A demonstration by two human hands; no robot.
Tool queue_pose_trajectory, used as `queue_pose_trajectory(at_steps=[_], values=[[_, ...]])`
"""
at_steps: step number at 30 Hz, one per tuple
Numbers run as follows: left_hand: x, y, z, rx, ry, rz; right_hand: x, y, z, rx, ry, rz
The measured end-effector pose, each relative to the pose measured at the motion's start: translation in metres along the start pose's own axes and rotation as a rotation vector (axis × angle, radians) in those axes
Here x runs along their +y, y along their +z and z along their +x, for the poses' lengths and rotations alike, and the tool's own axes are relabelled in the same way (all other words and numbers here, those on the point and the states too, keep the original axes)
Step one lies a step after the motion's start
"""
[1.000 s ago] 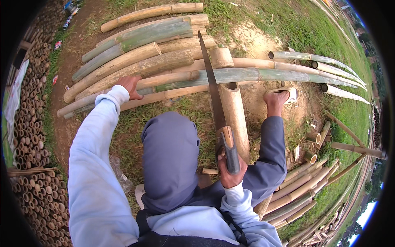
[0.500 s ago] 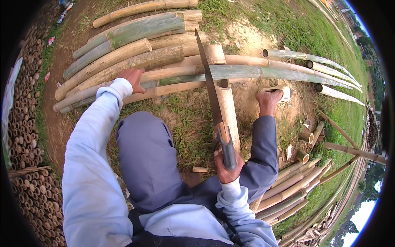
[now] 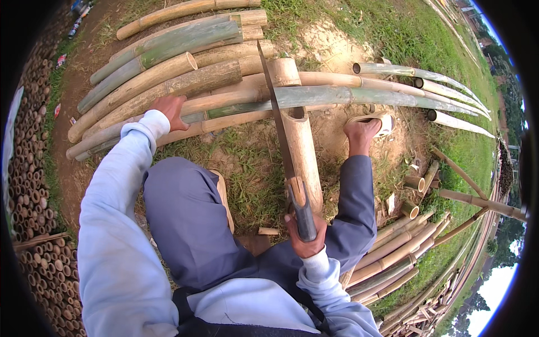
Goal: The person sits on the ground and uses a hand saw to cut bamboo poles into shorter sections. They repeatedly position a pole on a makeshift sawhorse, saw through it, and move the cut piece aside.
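Note:
My left hand (image 3: 170, 111) is clasped over a bamboo pole (image 3: 229, 100) at the left, thumb on the near side. In my right hand (image 3: 307, 236) is the handle of a handsaw, its dark blade (image 3: 282, 132) stretching away from me, across the pole. A greenish bamboo pole (image 3: 323, 96) lies against the blade on its right side. Under the poles, a thick pale bamboo log (image 3: 305, 163) with an open, cut-out top points away from me as a rest. Whether the teeth are inside a cut I cannot tell.
Cut bamboo lengths (image 3: 191, 42) lie in a row at the far left. Long poles (image 3: 449, 90) stretch off to the right, and more (image 3: 393, 253) are piled at the lower right. Stacked bamboo ends (image 3: 28, 163) line the left edge. My sandalled foot (image 3: 365, 128) stands near the poles.
The saw has come slightly toward me in my right hand. My left hand stays on the pole. The whole view has shifted a little, and my left knee has moved left.

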State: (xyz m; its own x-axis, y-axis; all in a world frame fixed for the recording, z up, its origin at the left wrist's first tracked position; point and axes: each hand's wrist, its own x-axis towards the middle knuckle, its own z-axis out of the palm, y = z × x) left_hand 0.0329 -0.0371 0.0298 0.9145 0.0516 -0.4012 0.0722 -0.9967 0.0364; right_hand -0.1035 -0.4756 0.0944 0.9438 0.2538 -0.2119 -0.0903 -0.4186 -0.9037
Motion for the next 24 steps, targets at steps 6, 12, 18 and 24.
queue_pose_trajectory(at_steps=[6,12,18,24], values=[[0.003,0.000,-0.003,0.001,-0.020,-0.004,0.007,0.008,0.020,-0.006,0.029,0.065],[0.006,-0.006,-0.001,-0.006,0.001,-0.029,0.003,0.025,0.089,0.070,-0.129,0.049],[0.004,-0.005,-0.008,-0.016,-0.050,0.006,-0.001,-0.009,-0.053,-0.009,0.011,-0.093],[0.015,-0.009,0.006,0.002,-0.016,-0.023,0.011,0.029,0.114,0.115,-0.172,0.097]])
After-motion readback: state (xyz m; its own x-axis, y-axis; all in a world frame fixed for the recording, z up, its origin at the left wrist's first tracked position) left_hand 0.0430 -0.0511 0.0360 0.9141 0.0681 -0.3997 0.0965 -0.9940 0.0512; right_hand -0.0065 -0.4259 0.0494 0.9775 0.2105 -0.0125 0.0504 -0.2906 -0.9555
